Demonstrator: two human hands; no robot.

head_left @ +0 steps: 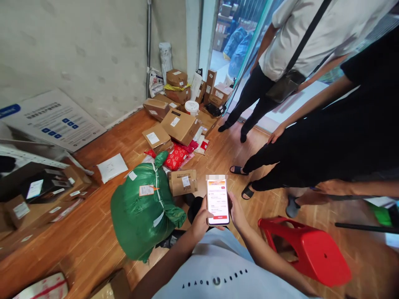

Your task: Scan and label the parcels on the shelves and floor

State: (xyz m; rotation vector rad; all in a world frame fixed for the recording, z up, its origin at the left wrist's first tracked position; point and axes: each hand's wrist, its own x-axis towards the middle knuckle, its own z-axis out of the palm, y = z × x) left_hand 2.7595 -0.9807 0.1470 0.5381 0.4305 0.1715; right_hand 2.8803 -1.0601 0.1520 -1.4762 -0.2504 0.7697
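A smartphone [218,201] with a lit white screen and a red button near its bottom is held upright in front of my body. My left hand [201,218] grips its left side, the thumb over the lower screen. Along the right edge my right hand [236,209] is closed against the phone, its fingers partly hidden behind it. To the left of my hands lies a bulging green sack [140,220], tied at the top and bearing paper labels. Just beyond the phone sits a small cardboard box [183,182].
Cardboard boxes [180,124], a white bucket [191,108] and a red heart-patterned parcel [176,158] are piled by the wall. A white parcel [112,167] lies left. At right stand a red stool [324,253] and two people, one in a white shirt [289,41], beside the glass door.
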